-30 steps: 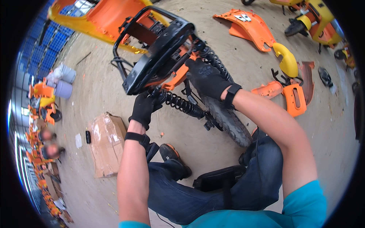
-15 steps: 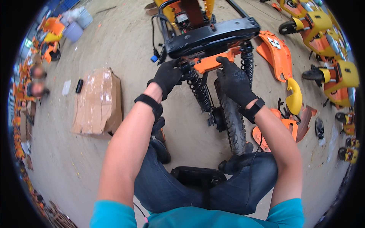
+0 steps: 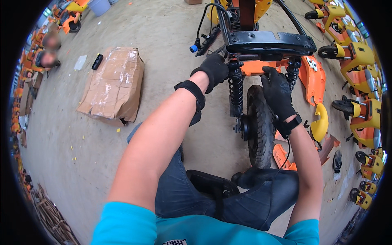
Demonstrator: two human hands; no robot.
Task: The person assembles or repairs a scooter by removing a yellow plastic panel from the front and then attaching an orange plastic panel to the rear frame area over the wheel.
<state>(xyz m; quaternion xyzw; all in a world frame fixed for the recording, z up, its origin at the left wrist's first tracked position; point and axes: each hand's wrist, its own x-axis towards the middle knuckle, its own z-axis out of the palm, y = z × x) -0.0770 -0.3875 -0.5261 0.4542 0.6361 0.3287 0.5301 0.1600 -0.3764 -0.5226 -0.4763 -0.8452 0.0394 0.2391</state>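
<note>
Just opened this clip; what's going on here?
A person is working at an exposed scooter frame. The gloved left hand is at the top of the left shock absorber, and the right hand is at the orange part under the frame, above the wheel. A cardboard box lies off to the left; an orange panel lies to the right.

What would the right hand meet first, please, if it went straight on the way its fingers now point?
The right hand would probably first meet the orange crosspiece below the black frame bar; they overlap in view, so depth and contact are unclear.
</note>
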